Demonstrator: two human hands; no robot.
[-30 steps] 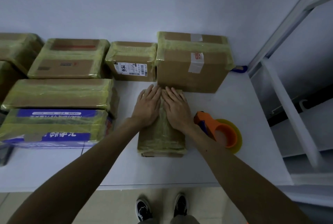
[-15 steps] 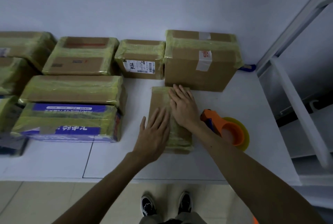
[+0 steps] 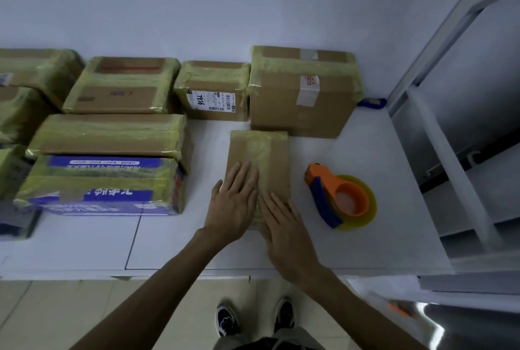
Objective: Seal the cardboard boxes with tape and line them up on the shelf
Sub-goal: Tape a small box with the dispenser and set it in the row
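So, both hands are flat and open here, not gripping anything. The left hand (image 3: 233,203) lies palm down on the near left part of the small flat box (image 3: 277,152), fingers straight and pointing towards the wall. The right hand (image 3: 284,228) is just beside it, pressed over the near end of the same box with its fingers spread a bit.

That box sits on the white shelf (image 3: 365,245), with a yellowish tape strip (image 3: 260,149) running lengthways down the middle of its top. Its far end nearly touches the tall box (image 3: 298,102) against the wall. The orange and blue tape dispenser (image 3: 337,197) lies on its side just to the right of the small box, not touching it.

Off to the left are more taped boxes: one with a shipping label (image 3: 211,90) next to the tall box, and a blue printed one (image 3: 104,183) nearer the front edge. The person's shoes (image 3: 228,321) show on the floor below.
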